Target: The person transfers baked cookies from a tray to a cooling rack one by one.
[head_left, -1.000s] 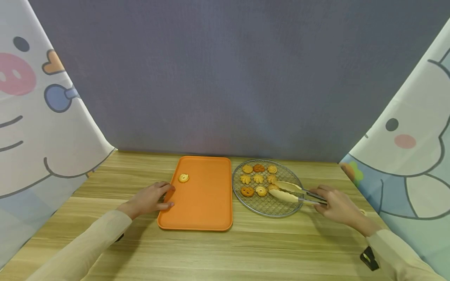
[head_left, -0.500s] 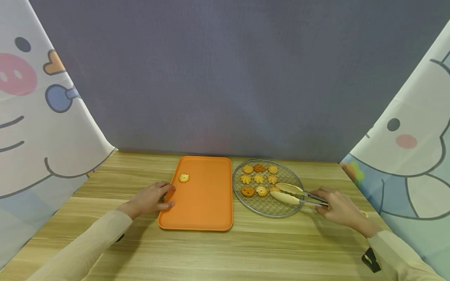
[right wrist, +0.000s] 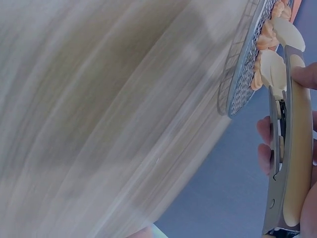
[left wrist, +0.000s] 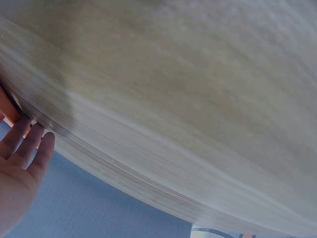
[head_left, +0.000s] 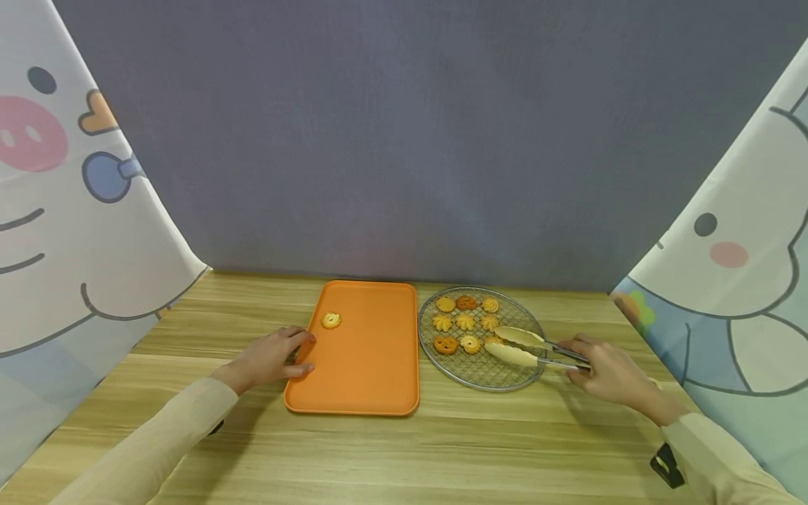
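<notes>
In the head view my right hand (head_left: 609, 372) grips a pair of tongs (head_left: 513, 354) with cream-coloured tips. The tips stand apart over the right side of a round wire rack (head_left: 492, 379), one on either side of the nearest right cookie (head_left: 494, 340), which they partly hide. The right wrist view shows the tongs' cream handle (right wrist: 298, 148) between thumb and fingers. My left hand (head_left: 271, 358) rests on the left edge of an orange tray (head_left: 372, 365), fingers fairly straight. One ring-shaped cookie (head_left: 331, 320) lies in the tray's upper left.
Several cookies stand in rows on the rack, among them a brown pretzel-shaped one (head_left: 445, 345) and a swirled one (head_left: 489, 304). Tray and rack lie side by side on a wooden table (head_left: 404, 463). A grey curtain (head_left: 404, 140) hangs behind, with printed cloths at both sides.
</notes>
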A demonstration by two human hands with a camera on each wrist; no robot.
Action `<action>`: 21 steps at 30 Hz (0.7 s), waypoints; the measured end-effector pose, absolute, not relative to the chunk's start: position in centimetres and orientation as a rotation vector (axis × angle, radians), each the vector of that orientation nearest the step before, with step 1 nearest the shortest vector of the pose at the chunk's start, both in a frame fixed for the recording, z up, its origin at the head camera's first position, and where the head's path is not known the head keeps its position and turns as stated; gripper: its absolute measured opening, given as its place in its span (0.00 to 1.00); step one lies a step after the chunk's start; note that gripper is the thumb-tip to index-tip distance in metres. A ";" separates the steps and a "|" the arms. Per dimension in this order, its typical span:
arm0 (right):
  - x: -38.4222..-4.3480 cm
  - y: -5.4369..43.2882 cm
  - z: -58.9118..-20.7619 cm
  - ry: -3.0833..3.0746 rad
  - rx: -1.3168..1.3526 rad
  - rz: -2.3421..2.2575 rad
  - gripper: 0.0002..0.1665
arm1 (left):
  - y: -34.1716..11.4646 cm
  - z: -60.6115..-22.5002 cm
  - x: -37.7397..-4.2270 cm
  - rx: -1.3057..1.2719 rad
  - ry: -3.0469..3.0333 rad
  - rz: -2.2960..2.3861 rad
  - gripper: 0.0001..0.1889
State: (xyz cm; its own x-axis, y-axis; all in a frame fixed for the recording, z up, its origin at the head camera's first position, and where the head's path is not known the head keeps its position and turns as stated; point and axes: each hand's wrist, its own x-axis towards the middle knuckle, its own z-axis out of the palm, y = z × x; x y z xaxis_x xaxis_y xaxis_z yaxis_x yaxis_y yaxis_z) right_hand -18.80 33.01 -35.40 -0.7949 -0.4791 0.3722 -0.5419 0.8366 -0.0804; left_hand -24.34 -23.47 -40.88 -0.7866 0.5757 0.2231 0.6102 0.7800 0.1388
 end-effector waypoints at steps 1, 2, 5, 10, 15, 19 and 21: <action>-18.9 33.0 -35.4 -2.673 0.773 0.261 0.24 | -23.5 -40.9 -24.3 -0.942 -2.804 -0.304 0.26; -18.9 32.9 -35.3 -2.665 0.777 0.255 0.24 | -23.5 -40.9 -24.3 -0.941 -2.805 -0.302 0.26; -19.1 32.7 -35.2 -2.640 0.793 0.240 0.24 | -23.5 -40.9 -24.3 -0.935 -2.811 -0.301 0.26; -19.5 32.0 -35.1 -2.646 0.782 0.206 0.24 | -23.5 -41.0 -24.3 -0.935 -2.808 -0.303 0.27; -20.0 30.9 -34.9 -2.687 0.764 0.192 0.24 | -23.5 -41.0 -24.3 -0.939 -2.799 -0.303 0.26; -20.5 29.9 -35.1 -2.669 0.792 0.190 0.26 | -23.5 -41.0 -24.3 -0.940 -2.796 -0.301 0.26; -20.7 29.4 -35.2 -2.661 0.802 0.192 0.26 | -23.4 -40.9 -24.3 -0.938 -2.797 -0.298 0.26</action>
